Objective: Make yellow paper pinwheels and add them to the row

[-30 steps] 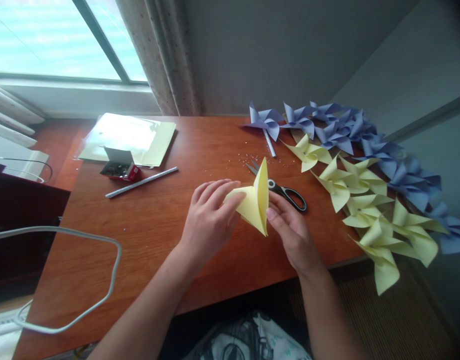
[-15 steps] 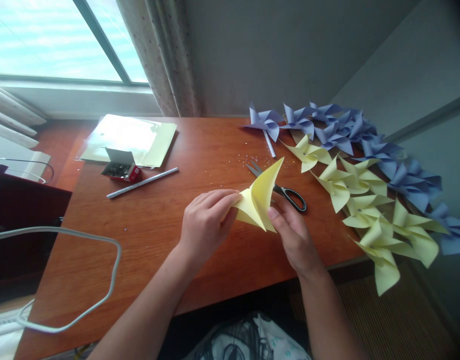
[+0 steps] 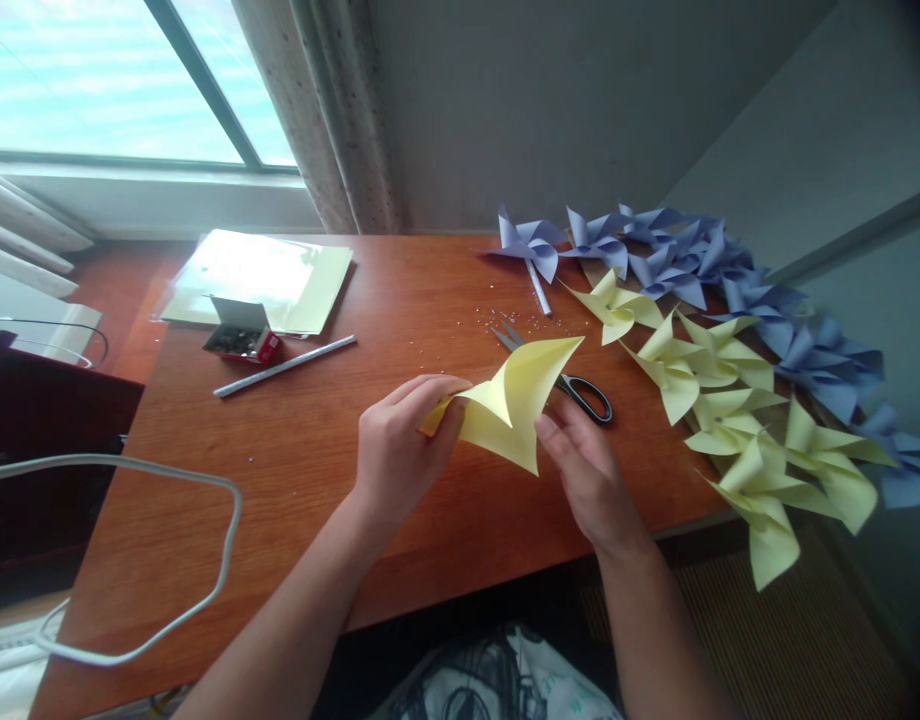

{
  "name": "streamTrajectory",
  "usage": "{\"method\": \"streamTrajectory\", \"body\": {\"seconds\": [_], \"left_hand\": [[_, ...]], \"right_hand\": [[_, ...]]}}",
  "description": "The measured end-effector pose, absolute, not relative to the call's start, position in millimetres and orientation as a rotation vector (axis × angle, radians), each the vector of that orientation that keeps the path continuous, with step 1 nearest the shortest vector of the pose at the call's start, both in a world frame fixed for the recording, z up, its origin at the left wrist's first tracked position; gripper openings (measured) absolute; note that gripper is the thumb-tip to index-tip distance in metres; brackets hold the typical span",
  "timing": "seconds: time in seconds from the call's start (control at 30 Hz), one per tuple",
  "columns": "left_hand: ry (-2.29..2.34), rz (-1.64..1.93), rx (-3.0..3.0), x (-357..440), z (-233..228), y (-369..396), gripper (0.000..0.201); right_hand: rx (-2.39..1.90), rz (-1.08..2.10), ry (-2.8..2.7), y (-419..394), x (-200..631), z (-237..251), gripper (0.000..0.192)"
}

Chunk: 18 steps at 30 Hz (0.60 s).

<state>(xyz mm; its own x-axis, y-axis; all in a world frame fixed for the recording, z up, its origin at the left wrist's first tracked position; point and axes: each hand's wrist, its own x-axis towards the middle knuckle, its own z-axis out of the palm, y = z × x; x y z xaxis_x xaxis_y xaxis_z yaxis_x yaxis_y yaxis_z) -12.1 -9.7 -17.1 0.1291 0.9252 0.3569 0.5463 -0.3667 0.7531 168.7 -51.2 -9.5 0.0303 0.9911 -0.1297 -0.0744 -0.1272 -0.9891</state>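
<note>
A curled, partly folded piece of yellow paper [image 3: 509, 405] is held up above the wooden table, one corner pointing to the upper right and another hanging down. My left hand [image 3: 404, 430] is closed on its left part, thumb and fingers pinching it. At the paper's right edge is my right hand [image 3: 584, 460], its thumb against the edge and its curled fingers partly hidden behind the sheet. Black-handled scissors [image 3: 591, 398] lie on the table just beyond my right hand, their middle covered by the paper.
Yellow pinwheels [image 3: 670, 370] and purple pinwheels [image 3: 730, 270] lie along the table's right side. At the left are a stack of paper sheets [image 3: 329, 290], a small red box [image 3: 265, 347] of tiny pieces, and a rolled paper stick [image 3: 284, 366]. A white cable [image 3: 231, 540] loops over the left edge.
The yellow paper has uncurled and spread out, its upper corner dropping to the right. My left hand has shifted slightly left, with more paper now showing within its grip. My right hand has barely moved.
</note>
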Motion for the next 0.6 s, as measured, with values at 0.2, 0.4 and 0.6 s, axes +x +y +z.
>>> {"method": "streamTrajectory", "body": {"seconds": [0.2, 0.4, 0.6], "left_hand": [[1.432, 1.163, 1.927, -14.2, -17.0, -8.5, 0.015], [1.458, 1.16, 1.869, -15.0, -16.1, -8.3, 0.014], [1.473, 1.171, 1.814, -15.6, -17.0, -8.3, 0.013]], "right_hand": [[-1.231, 1.38, -1.018, -51.5, 167.9, -5.2, 0.046], [-1.26, 1.386, -1.021, -52.1, 169.2, -4.3, 0.044], [-1.249, 1.374, -1.021, -53.2, 171.2, -7.3, 0.036]]}}
